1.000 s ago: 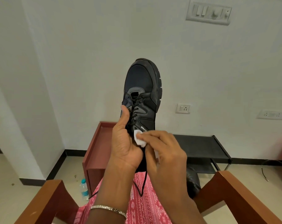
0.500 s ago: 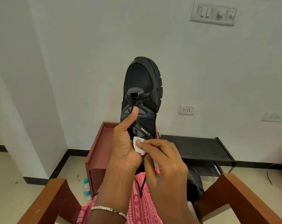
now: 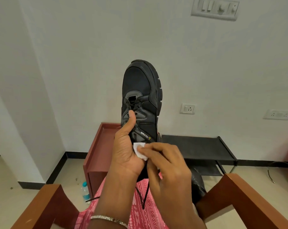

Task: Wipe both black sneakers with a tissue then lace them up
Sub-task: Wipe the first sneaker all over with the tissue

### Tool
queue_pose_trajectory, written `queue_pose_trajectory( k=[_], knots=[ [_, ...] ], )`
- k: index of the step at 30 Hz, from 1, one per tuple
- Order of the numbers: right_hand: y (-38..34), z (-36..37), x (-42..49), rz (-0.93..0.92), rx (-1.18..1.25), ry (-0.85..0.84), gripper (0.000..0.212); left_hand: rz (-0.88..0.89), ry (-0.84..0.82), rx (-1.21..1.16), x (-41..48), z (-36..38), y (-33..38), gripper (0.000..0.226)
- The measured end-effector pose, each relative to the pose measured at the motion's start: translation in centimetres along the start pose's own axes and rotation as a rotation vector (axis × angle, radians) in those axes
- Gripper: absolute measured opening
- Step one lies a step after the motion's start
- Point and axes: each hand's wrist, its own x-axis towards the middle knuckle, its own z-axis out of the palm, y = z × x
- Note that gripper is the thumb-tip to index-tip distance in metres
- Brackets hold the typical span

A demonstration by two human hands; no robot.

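Standing toe-up, black sneaker [image 3: 140,90] gripped by left hand [image 3: 125,151], thumb along laces [image 3: 134,104], tissue [image 3: 139,150] pinched by right hand [image 3: 168,166] against its side

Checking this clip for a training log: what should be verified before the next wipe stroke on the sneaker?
1. Left hand grips the sneaker, toe up: ok.
2. Right hand pinches the tissue low on the sneaker: ok.
3. Visible tissue is white, not soiled: ok.
4. Lace ends hang loose, below the wipe spot: ok.
5. Sneaker laced up: not ok, the ends are untied.
6. Second sneaker wiped: cannot tell; only a dark shape shows to the right of the right hand.
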Motion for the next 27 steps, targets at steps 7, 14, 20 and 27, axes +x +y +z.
queue_pose_trajectory(
  k=[7, 14, 20, 27],
  knots=[
    [2.7, 1.2, 6.0, 0.005, -0.073, 0.063, 0.023, -0.094, -0.022, -0.094, -0.1, -0.2, -0.7, 0.037],
    [1.6, 0.5, 0.7, -0.010, -0.029, -0.004, 0.026, -0.092, 0.008, -0.059, 0.5, -1.4, -0.2, 0.037],
    [2.9, 1.5, 2.1, -0.009, -0.024, -0.018, 0.029, -0.111, 0.020, -0.082, 0.6, -1.9, -0.4, 0.040],
    [1.9, 1.9, 2.2, 0.005, -0.025, -0.009, 0.025, -0.060, 0.029, -0.086, 0.5, -2.1, -0.5, 0.039]
  ],
)
